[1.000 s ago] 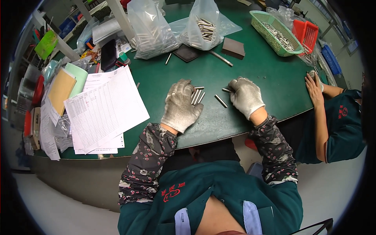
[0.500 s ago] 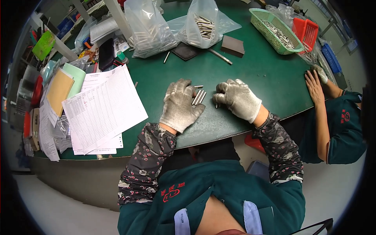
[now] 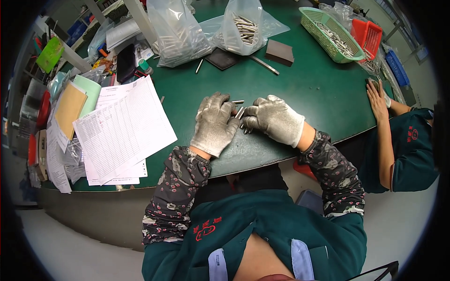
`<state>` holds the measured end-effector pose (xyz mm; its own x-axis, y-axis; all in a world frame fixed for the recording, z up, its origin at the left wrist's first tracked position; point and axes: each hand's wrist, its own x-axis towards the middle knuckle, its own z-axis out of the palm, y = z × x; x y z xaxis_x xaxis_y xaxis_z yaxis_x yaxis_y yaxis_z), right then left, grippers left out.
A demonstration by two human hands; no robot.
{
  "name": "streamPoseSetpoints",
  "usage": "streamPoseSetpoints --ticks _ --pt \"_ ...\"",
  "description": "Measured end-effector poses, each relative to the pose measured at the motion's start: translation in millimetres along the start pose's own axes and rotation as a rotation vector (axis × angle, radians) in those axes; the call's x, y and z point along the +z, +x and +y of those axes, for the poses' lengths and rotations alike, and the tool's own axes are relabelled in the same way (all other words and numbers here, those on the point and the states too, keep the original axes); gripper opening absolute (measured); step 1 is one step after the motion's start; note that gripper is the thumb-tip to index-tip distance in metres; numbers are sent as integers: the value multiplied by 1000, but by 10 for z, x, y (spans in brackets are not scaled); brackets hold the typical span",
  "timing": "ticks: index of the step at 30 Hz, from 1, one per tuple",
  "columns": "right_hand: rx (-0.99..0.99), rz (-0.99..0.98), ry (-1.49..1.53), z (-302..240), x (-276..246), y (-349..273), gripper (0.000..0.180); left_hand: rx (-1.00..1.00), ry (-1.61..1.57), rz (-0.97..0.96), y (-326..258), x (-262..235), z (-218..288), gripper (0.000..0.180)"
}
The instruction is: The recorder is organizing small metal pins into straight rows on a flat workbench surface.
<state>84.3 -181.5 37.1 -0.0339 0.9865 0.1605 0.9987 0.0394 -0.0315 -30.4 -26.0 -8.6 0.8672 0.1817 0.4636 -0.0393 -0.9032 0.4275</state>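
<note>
Both my hands wear grey work gloves and rest on the green table. My left hand lies palm down, its fingers over a small cluster of short metal rods. My right hand has closed in from the right, its fingertips curled on the same rods, touching the left hand. One more rod lies just beyond the left fingertips. How many rods each hand grips is hidden under the gloves.
Printed sheets lie left of my hands. Clear bags of metal rods stand at the back with a dark block and loose rods. A green basket and red basket sit far right. Another person's hand rests at the right edge.
My right hand has slid left across the table, gathering the loose rods, until it met my left hand. The left hand has barely moved.
</note>
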Motion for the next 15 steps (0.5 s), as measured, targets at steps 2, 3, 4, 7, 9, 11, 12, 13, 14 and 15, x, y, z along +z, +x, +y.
streamPoseSetpoints --ticks 2,3,4,7,9,11,12,13,14,15 --pt "-6 20 3 -14 7 -18 19 -3 -15 4 5 7 7 23" --pt "22 42 -37 -29 17 -24 19 -9 -18 6 8 6 3 23" --pt "50 63 -77 -43 24 -32 20 -15 -21 8 7 5 1 23" --pt "109 40 -69 -79 -11 -66 15 -19 -14 10 6 10 1 22" --pt "231 -5 -23 -122 -59 -87 12 -25 -5 -5 7 7 15 22" --pt "431 -20 -29 -162 -47 -107 16 -33 7 -19 19 0 34 21" --pt "434 -21 -30 -186 -23 -113 16 -21 17 -22 29 -2 58 21" --pt "576 30 41 -211 14 -101 17 -8 28 -26 38 2 74 22" --pt "717 82 112 -228 51 -82 19 -5 26 -27 42 14 83 22" --pt "729 90 130 -237 80 -53 25 2 24 -26 49 26 89 22"
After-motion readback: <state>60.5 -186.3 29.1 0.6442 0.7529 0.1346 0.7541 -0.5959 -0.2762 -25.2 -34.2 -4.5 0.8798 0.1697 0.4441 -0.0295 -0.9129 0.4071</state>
